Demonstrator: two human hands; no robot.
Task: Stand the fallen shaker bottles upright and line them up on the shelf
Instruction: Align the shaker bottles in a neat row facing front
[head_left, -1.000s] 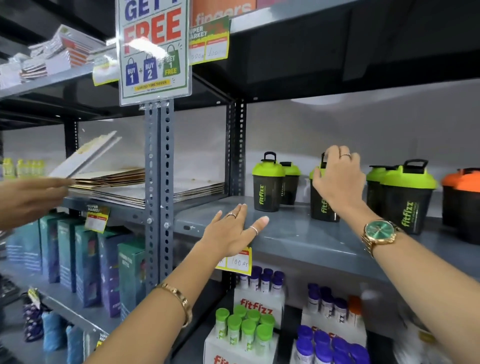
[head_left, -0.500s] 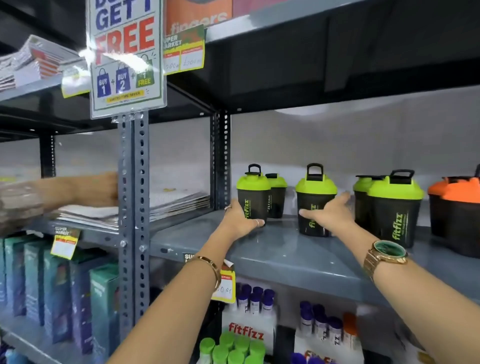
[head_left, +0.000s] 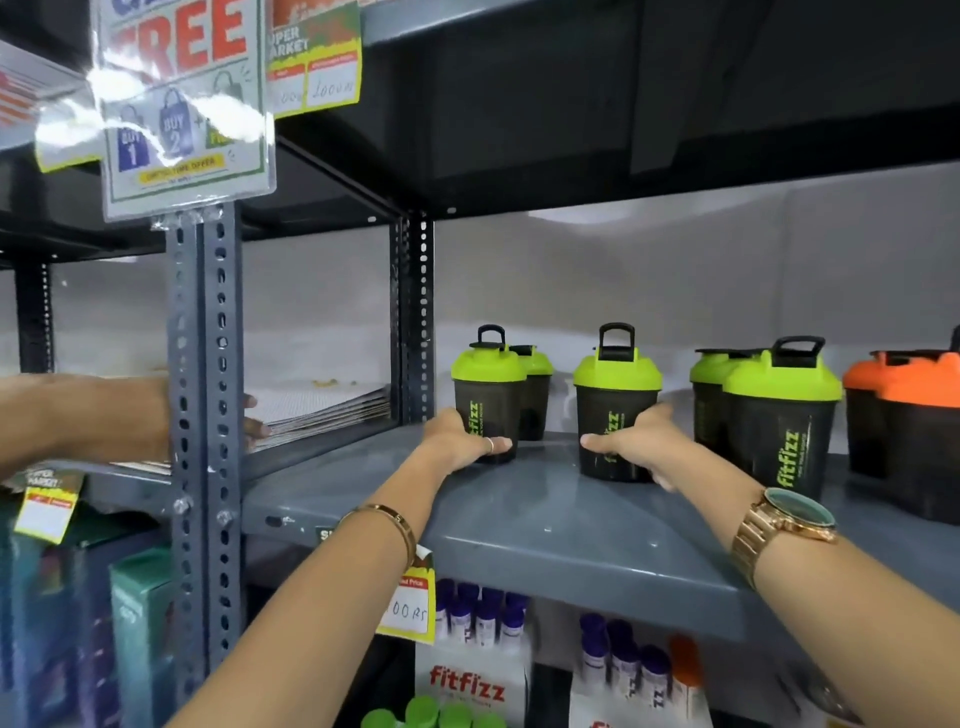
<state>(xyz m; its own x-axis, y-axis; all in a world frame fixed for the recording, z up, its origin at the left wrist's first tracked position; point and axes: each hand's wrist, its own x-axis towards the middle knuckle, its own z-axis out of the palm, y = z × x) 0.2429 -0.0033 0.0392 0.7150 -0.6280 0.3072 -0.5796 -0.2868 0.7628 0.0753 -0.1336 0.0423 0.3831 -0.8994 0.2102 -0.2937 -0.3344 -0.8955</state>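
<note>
While every visible shaker on the shelf (head_left: 545, 525) stands upright, left hand (head_left: 462, 441) grips the leftmost green shaker (head_left: 488, 395), right hand (head_left: 641, 444) its neighbour (head_left: 615, 400), so only lining up seems left.

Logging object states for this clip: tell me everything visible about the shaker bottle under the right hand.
The shaker bottle has a dark translucent plastic-looking body, lime-green lid and black raised carry loop, with green "fitfizz" lettering running up its side. It stands upright on the grey shelf, apart from its neighbours. The right hand wraps its lower half.
</note>
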